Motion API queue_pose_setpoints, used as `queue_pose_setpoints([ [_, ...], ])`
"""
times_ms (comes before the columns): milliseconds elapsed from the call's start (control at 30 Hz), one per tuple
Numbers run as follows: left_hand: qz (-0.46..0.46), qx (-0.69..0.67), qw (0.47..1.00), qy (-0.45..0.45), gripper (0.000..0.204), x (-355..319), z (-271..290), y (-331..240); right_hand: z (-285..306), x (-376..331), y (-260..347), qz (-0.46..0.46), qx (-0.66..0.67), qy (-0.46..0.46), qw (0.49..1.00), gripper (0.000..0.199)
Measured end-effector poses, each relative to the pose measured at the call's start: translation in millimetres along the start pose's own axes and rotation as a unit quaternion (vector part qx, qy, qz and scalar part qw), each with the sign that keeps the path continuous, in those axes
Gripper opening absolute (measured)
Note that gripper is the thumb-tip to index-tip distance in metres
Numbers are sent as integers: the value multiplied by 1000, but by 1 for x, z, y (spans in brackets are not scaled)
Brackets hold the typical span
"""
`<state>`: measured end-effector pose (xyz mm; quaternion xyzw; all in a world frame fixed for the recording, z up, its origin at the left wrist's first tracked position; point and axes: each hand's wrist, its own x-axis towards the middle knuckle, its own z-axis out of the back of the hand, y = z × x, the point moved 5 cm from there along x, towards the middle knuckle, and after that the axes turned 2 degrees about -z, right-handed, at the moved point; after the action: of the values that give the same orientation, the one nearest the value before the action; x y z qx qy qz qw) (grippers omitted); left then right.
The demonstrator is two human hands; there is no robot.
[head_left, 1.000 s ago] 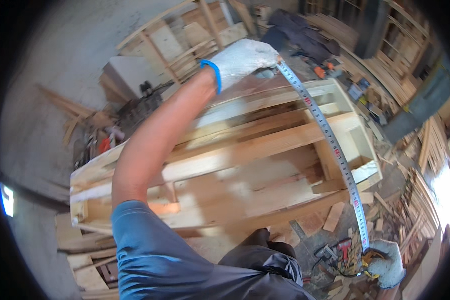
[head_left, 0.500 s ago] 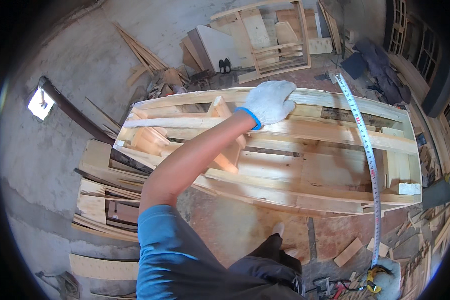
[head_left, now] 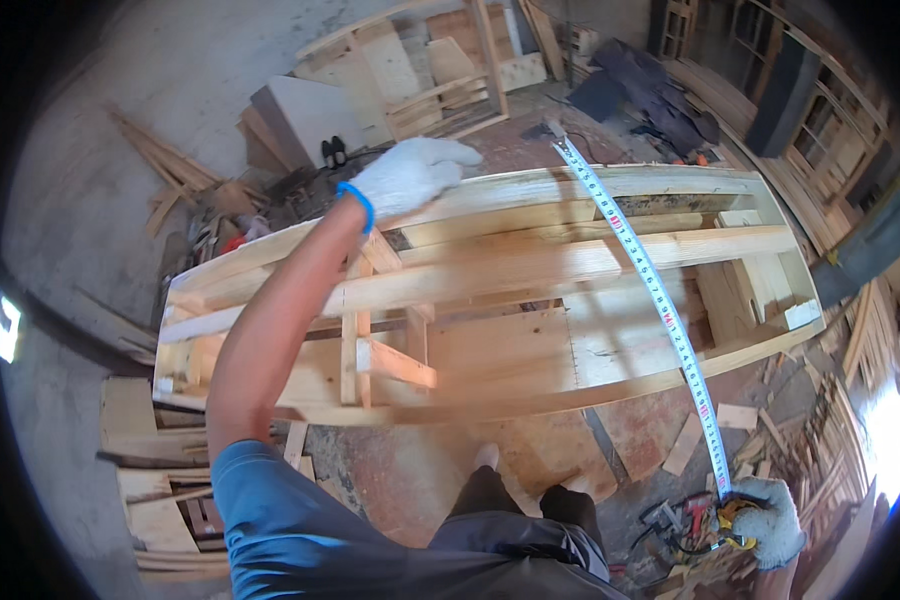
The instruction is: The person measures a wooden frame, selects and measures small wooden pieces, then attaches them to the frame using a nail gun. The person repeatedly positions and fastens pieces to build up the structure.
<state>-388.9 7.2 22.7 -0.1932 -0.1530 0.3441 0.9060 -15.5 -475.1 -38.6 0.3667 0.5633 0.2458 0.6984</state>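
Note:
A long, pale wooden frame with several lengthwise rails and short cross pieces stretches across in front of me. My left hand, in a white work glove with a blue cuff, is over its far rail, fingers stretched out and holding nothing. Whether it touches the wood I cannot tell. At the lower right my gloved right hand grips a yellow and black tape measure. The pulled-out white blade runs over the frame from near to far. Its end sticks out past the far rail, with no hand on it.
Stacked boards lie at the left, and offcuts are heaped at the right. Beyond the frame are leaning panels, a pair of black shoes and dark cloth. Tools lie near my right hand.
My left hand has moved left along the far rail, fingers straighter. The tape blade crosses the frame farther left and more slanted. The view has shifted, bringing my right hand fully into sight.

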Motion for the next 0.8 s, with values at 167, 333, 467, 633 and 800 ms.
queue_pose_setpoints([
  [167, -22, -154, 984, 83, 44, -2, 12, 39, -51, -32, -7, 32, 42, -62, 997, 65],
  [333, 47, -374, 921, 102, 48, -14, 27, 82, -101, -46, 4, 27, 65, -89, 994, 67],
  [467, 64, -430, 896, 89, 49, -33, 38, 104, -138, -48, 17, -5, 102, -46, 994, 66],
  [633, 88, -453, 882, 101, 47, -47, 38, 102, -151, -48, 19, -14, -12, 35, 999, 62],
  [800, 6, -351, 932, 92, 42, -61, 41, 83, -178, -57, 20, -18, 23, 24, 999, 60],
])
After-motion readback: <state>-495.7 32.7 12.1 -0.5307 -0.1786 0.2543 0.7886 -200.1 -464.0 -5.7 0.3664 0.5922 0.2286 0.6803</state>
